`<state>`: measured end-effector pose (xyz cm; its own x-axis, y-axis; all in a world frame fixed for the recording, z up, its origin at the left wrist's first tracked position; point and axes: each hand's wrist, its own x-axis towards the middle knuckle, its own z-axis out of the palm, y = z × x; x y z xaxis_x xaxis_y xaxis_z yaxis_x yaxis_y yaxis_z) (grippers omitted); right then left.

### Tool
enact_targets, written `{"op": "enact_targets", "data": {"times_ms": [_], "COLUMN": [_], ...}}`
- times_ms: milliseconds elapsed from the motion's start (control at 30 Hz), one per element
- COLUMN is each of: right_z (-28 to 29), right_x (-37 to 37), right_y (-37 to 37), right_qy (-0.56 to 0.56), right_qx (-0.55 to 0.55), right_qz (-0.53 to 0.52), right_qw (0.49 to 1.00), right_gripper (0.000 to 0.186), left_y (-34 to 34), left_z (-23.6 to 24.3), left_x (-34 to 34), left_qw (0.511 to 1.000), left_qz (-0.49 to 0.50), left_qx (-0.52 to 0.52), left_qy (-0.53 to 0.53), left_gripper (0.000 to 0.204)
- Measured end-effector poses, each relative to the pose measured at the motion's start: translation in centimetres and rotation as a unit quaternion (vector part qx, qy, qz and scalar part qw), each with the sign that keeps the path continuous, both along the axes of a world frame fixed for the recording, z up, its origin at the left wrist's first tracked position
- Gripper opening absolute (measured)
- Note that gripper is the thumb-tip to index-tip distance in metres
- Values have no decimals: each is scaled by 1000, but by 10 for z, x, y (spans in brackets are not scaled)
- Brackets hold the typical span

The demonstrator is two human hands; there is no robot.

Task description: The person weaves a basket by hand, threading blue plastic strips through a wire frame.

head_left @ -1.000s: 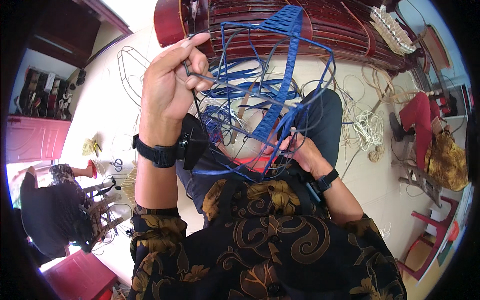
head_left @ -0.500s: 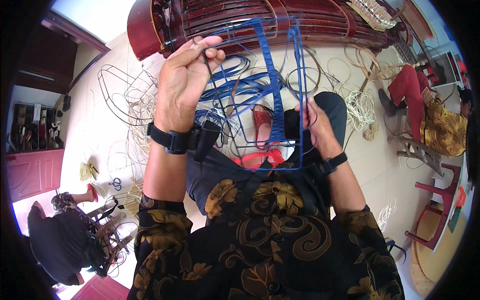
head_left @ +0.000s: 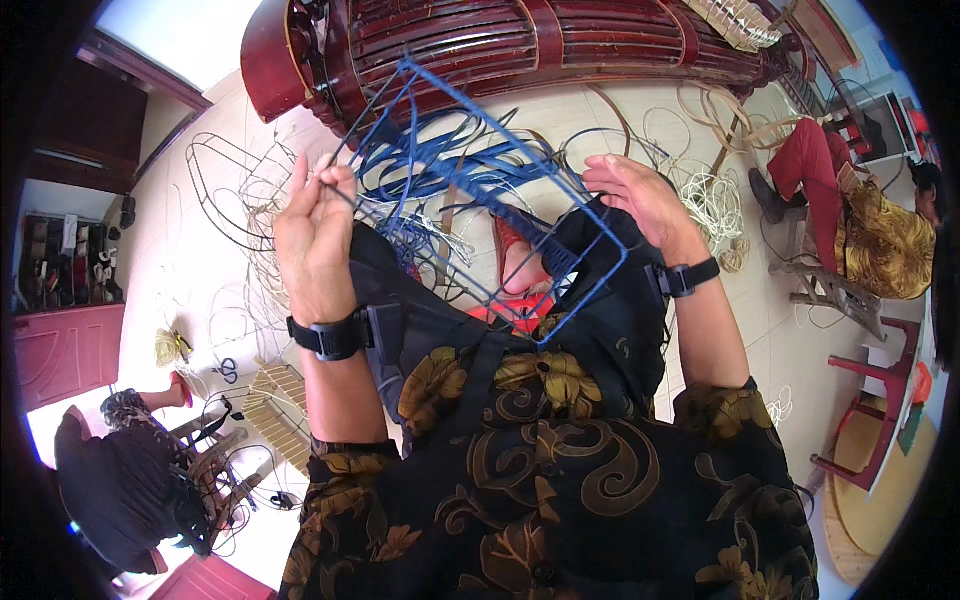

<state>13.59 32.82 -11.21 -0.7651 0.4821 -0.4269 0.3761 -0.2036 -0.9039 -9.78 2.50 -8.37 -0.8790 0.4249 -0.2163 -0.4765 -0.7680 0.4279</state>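
A rectangular open frame (head_left: 486,114) wrapped in blue strip is tilted above my lap, its corners pointing up and down. A woven blue band (head_left: 490,206) crosses its middle. My left hand (head_left: 315,225) pinches the dark, thin left side of the frame between thumb and fingers. Beside the frame's right side, my right hand (head_left: 645,203) has its fingers stretched out, with no grip visible. Loose blue strips (head_left: 500,165) lie in a heap on the floor beyond the frame, partly seen through it.
A dark red slatted wooden bench (head_left: 450,45) stands at the far side. Coils of pale strip (head_left: 712,208) and dark wire loops (head_left: 225,165) lie on the floor. One person (head_left: 885,245) sits at the right, another (head_left: 120,485) at the lower left. A red stool (head_left: 880,400) stands right.
The frame has turned from nearly upright to slanted, its top swinging left. My left hand has come lower and left. My right hand has moved up, its fingers now stretched out.
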Motion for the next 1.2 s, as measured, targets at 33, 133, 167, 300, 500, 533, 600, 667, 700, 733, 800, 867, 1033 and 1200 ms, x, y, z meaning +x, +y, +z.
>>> {"op": "enact_targets", "data": {"times_ms": [33, 133, 167, 300, 500, 533, 600, 667, 700, 733, 800, 867, 1033, 1200], "right_z": [1, 14, 15, 14, -21, -23, -26, -37, -39, -38, -20, -12, -4, -3], "right_x": [5, 17, 25, 51, 67, 62, 53, 49, 45, 44, 32, 22, 3, 7], "right_y": [0, -10, -15, -49, -104, -108, -112, -110, -108, -107, -106, -100, -75, -54], "right_qy": [12, 52, 47, -28, -81, -86, -94, -50, -29, 9, 63, 116, 199, 190], "right_qx": [24, 76, 92, 127, 63, 46, 14, 49, 67, 37, 2, -31, 15, 26], "right_qz": [-16, -103, -118, -108, 134, 131, 126, 88, 70, 25, -32, -77, -121, -115], "right_qw": [1000, 990, 988, 986, 986, 987, 988, 994, 995, 999, 998, 990, 972, 975], "right_gripper": [40, 28, 25, 30, 37, 34, 28, 24, 22, 23, 13, 6, 7, 8], "left_y": [-4, -14, -12, -4, -4, -4, -1, -1, -2, -4, -7, -4, -20, -56], "left_z": [1, -9, -12, -14, -21, -21, -18, -14, -15, -17, -14, -6, -16, -29], "left_x": [5, 18, 20, 19, 13, 14, 12, 11, 9, 5, 5, 14, 37, 84], "left_qw": [999, 978, 973, 994, 994, 993, 991, 988, 988, 987, 986, 985, 989, 978], "left_qz": [15, 13, 14, 93, 96, 97, 113, 124, 131, 139, 151, 156, 90, -12], "left_qx": [-32, -139, -158, -63, -55, -54, -71, -88, -82, -75, -70, -71, -117, -207], "left_qy": [17, 153, 170, -9, 22, 32, 15, 13, 12, 11, 12, 19, 6, 7], "left_gripper": [56, 62, 62, 55, 58, 58, 59, 60, 60, 60, 58, 56, 46, 22]}}
